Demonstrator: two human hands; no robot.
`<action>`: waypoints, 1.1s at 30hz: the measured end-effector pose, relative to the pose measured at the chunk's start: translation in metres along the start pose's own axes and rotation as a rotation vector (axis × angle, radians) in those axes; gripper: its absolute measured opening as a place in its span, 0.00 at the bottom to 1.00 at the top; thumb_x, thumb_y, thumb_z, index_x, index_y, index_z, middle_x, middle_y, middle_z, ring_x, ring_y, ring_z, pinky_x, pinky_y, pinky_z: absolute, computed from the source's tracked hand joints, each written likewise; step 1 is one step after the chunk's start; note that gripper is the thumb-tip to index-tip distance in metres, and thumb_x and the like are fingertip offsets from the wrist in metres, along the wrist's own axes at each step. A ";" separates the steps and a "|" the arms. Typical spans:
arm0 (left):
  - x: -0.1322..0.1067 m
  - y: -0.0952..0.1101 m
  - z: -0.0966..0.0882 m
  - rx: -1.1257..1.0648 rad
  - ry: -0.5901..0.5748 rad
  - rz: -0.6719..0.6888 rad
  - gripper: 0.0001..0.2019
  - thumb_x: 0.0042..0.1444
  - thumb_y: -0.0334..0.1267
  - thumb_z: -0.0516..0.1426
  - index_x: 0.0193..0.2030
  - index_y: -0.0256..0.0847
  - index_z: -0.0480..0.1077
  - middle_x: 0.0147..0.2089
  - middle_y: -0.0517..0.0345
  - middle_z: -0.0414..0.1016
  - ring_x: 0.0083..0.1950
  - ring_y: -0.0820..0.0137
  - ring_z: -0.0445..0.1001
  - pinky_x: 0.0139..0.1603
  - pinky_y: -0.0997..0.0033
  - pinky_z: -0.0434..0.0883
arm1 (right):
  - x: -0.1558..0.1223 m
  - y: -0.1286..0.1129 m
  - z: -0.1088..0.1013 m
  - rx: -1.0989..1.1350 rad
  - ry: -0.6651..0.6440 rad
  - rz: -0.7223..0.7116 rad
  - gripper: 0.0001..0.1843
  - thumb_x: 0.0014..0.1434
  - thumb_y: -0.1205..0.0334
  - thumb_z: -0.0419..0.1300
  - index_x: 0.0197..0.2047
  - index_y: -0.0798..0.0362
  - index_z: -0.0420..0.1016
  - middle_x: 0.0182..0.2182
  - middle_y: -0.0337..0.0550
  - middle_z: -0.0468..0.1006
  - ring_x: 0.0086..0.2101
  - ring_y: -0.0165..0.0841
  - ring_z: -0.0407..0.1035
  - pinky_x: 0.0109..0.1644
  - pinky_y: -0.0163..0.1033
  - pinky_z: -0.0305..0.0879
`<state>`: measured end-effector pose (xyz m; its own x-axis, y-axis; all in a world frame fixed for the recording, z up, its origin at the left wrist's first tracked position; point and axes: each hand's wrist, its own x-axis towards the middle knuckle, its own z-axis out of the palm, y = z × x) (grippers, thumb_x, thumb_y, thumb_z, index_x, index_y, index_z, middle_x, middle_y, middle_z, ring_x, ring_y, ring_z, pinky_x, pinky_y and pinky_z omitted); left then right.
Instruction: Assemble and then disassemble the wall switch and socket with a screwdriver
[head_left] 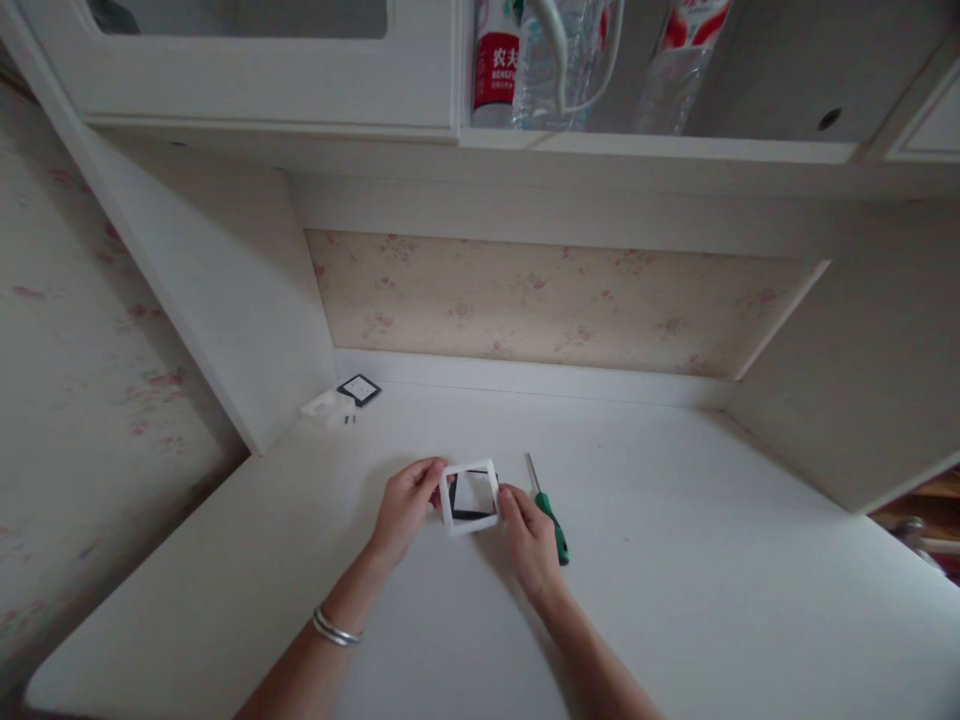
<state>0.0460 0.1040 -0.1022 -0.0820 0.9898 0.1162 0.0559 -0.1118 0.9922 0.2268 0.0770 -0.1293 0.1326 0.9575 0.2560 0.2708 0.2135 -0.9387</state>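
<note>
My left hand [405, 505] pinches the left side of a white square frame [445, 505], held up over the desk. At its opposite side, my right hand [531, 535] is closed with thumb and fingers on the edge. Within the white frame's opening shows a thinner black square frame [472, 515]; whether the two are joined I cannot tell. Just right of my right hand lies a screwdriver [551, 520] with a green handle, its shaft pointing to the back and its lower handle close to the wrist.
On the white desk [675, 560], at the back left, are a black-rimmed square piece [360, 389], a whitish plastic part [326, 407] and two small dark pieces [349, 420]. Side panels enclose the desk. Overhead, a shelf [660, 148] holds plastic bottles [496, 70].
</note>
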 end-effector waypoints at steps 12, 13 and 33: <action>-0.004 -0.008 0.004 -0.372 -0.124 -0.183 0.20 0.51 0.50 0.60 0.44 0.37 0.72 0.40 0.50 0.77 0.35 0.69 0.75 0.33 0.72 0.71 | 0.005 0.003 -0.004 0.380 -0.034 0.216 0.22 0.55 0.44 0.58 0.38 0.56 0.77 0.23 0.37 0.69 0.18 0.25 0.55 0.19 0.31 0.54; -0.005 -0.007 0.004 -0.367 -0.131 -0.186 0.21 0.50 0.49 0.61 0.45 0.37 0.72 0.40 0.51 0.77 0.35 0.69 0.75 0.33 0.72 0.72 | 0.005 0.003 -0.004 0.367 -0.027 0.210 0.22 0.55 0.44 0.58 0.38 0.55 0.77 0.23 0.37 0.69 0.19 0.25 0.56 0.20 0.31 0.55; -0.013 -0.012 0.013 -0.195 -0.192 -0.195 0.38 0.44 0.44 0.66 0.63 0.41 0.60 0.41 0.56 0.75 0.37 0.69 0.77 0.38 0.70 0.77 | 0.007 0.014 -0.001 0.221 0.058 0.131 0.22 0.52 0.52 0.62 0.47 0.55 0.76 0.37 0.48 0.80 0.37 0.39 0.73 0.44 0.43 0.68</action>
<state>0.0588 0.0934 -0.1165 0.1172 0.9907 -0.0690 -0.1357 0.0848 0.9871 0.2327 0.0859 -0.1402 0.2093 0.9683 0.1362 0.0336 0.1321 -0.9907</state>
